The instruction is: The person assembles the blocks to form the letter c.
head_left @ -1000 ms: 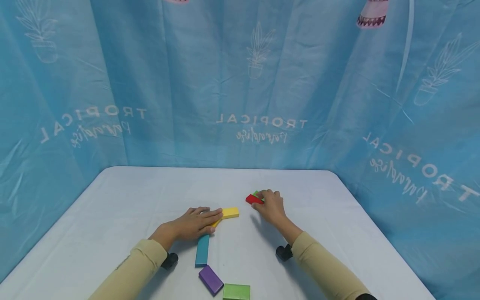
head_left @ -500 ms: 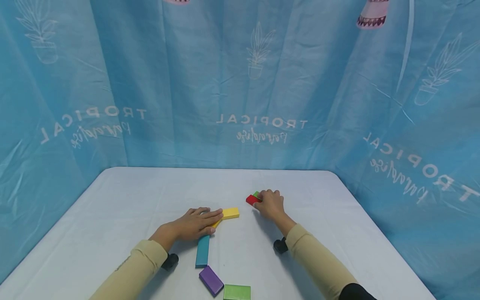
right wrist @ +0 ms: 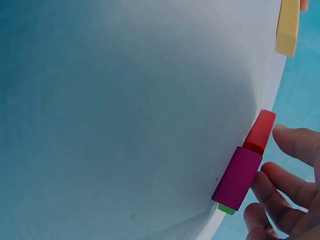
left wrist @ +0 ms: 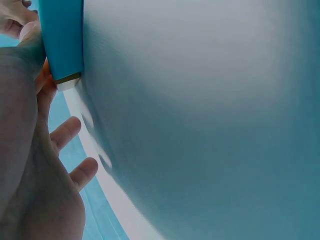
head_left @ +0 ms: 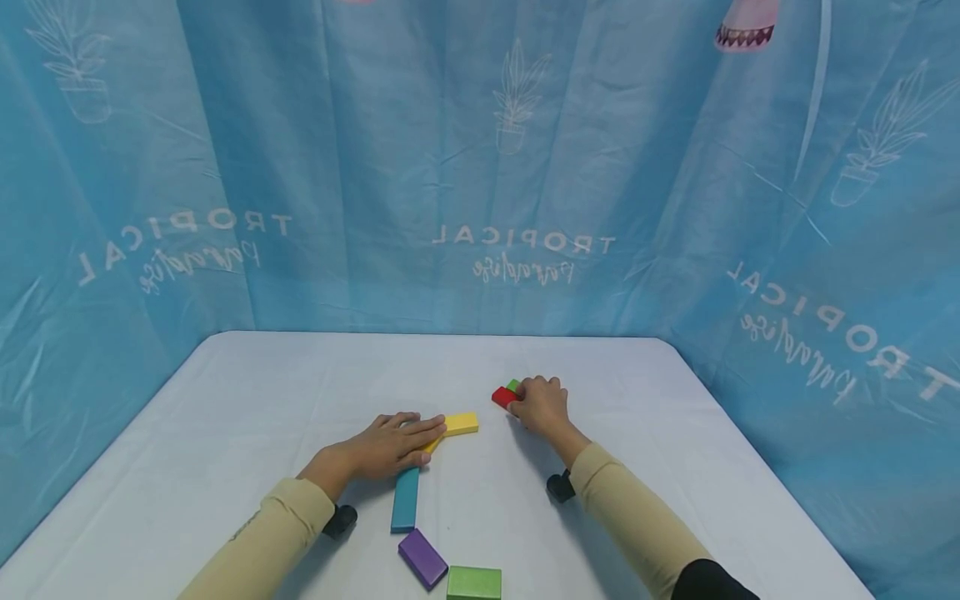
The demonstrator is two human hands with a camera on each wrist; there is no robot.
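My left hand (head_left: 382, 450) lies with long fingers over the yellow blocks, one flat yellow block (head_left: 461, 424) reaching out past the fingertips. Another yellow block (head_left: 431, 445) is mostly hidden beneath it. By the thumb lies a teal block (head_left: 405, 502); its end shows in the left wrist view. To the right, my right hand (head_left: 542, 406) has bent, spread fingers over a red block (head_left: 504, 397) and a small green block (head_left: 513, 384). In the right wrist view, its fingertips touch the upper edge of a magenta block (right wrist: 237, 178), and the thumb tip hovers beside the red one.
Nearer the person, a purple block (head_left: 423, 558) lies at a slant below the teal one, its corner at a light green block (head_left: 474, 582). Everything sits on a white-covered table (head_left: 300, 375). Blue printed curtains (head_left: 480, 167) enclose the back and sides.
My right hand has shifted slightly left over the red block, covering more of it, and its forearm has turned a little. My left hand and the other blocks stay where they were.
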